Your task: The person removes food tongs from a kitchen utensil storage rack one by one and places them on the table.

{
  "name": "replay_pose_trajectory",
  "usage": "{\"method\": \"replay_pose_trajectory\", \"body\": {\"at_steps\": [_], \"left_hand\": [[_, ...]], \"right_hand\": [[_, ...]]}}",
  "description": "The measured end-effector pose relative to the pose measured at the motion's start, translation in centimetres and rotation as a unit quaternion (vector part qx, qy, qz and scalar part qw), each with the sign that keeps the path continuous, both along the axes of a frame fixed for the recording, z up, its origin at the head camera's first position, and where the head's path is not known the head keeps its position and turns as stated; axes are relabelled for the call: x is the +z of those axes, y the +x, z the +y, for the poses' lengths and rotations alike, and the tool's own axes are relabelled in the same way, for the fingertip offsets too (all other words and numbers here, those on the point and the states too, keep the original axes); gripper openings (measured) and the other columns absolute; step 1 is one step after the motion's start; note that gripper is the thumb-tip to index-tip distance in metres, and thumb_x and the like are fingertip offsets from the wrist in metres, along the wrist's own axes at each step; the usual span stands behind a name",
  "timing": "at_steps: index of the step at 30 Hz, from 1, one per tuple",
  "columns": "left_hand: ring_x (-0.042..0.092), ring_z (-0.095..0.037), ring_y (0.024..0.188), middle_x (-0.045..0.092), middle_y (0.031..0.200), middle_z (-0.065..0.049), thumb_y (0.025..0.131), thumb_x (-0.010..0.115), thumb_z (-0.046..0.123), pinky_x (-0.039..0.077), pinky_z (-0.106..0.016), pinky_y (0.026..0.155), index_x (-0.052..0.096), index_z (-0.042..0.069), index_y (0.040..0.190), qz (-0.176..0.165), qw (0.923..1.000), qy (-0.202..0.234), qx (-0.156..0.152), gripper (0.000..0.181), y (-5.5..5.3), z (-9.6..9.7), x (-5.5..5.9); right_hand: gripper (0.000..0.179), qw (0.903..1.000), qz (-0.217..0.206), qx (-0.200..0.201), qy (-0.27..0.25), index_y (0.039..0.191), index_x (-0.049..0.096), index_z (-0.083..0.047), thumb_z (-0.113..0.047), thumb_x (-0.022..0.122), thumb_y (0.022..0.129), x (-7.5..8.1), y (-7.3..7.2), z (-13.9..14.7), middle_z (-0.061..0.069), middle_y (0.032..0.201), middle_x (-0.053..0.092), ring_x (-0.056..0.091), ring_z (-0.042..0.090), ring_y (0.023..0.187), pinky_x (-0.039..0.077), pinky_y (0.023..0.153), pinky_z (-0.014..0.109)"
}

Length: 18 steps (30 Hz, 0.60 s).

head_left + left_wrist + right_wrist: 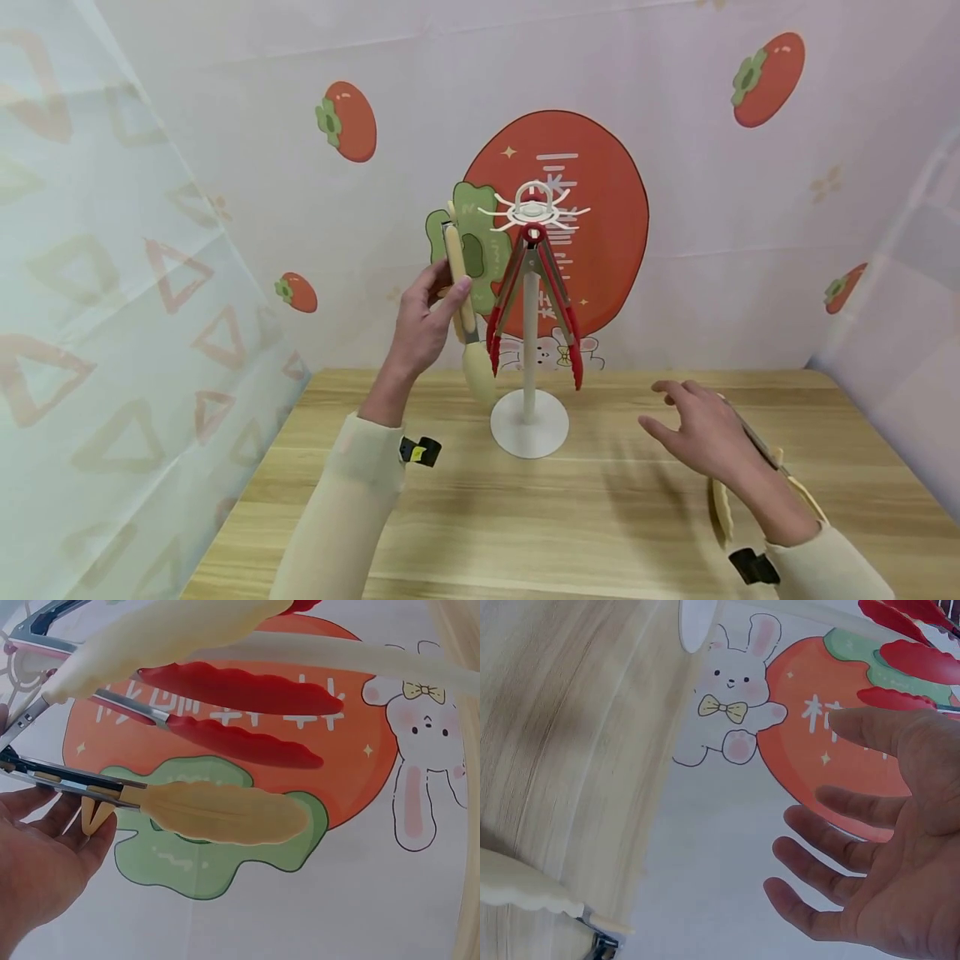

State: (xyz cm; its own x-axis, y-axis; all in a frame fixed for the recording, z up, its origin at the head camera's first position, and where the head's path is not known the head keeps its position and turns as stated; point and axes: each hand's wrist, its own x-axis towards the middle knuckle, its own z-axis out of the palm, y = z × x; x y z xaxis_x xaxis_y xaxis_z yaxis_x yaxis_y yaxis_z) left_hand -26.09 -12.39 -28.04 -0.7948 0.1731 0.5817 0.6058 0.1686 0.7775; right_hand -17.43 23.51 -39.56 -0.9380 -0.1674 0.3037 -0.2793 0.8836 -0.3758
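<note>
Looks like a staged recording booth. Wood-grain table (600, 521) boxed in by a printed back sheet (420, 50) and side sheets (180, 400), fold creases showing. Cartoon persimmons (356, 121) and rabbit (425, 727) on the back, triangles and squares on the left. Black wrist gear (427, 452) also fits a recording setup. Tongs (573, 350) and hook stand (551, 427) are kitchen goods. Wider room hidden; type can't tell.

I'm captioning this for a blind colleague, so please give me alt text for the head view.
A person's left hand holds cream tongs, tips down, beside a white stand hung with red tongs. The open, empty right hand hovers over a wooden table, where another cream pair lies partly hidden.
</note>
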Motion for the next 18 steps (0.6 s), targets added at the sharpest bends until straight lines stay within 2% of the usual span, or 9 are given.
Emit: {"method": "replay_pose_trajectory", "body": {"at_steps": [10,18], "left_hand": [[0.058,-0.028,0.115,0.06,0.128,-0.021,0.102,0.06,0.018,0.043,-0.046,0.104,0.048,-0.004,0.145,0.004,0.9998,0.002,0.021,0.05,0.1,-1.5,-1.0],[0.058,-0.029,0.117,0.061,0.13,-0.018,0.102,0.063,0.024,0.043,-0.045,0.103,0.049,-0.002,0.146,-0.027,0.9987,0.0,0.043,0.053,0.2,-2.6,-1.9]], "right_hand": [[0.051,0.9998,-0.013,0.004,-0.011,0.126,0.063,0.002,-0.03,0.078,0.089,0.5,0.1,-0.9,0.023,0.109,0.065,0.061,0.042,0.098,0.046,0.077,0.06],[0.049,0.9998,0.009,0.006,-0.019,0.126,0.063,0.0,-0.028,0.078,0.089,1.3,0.4,-1.5,0.021,0.108,0.066,0.061,0.042,0.098,0.046,0.077,0.06]]}}
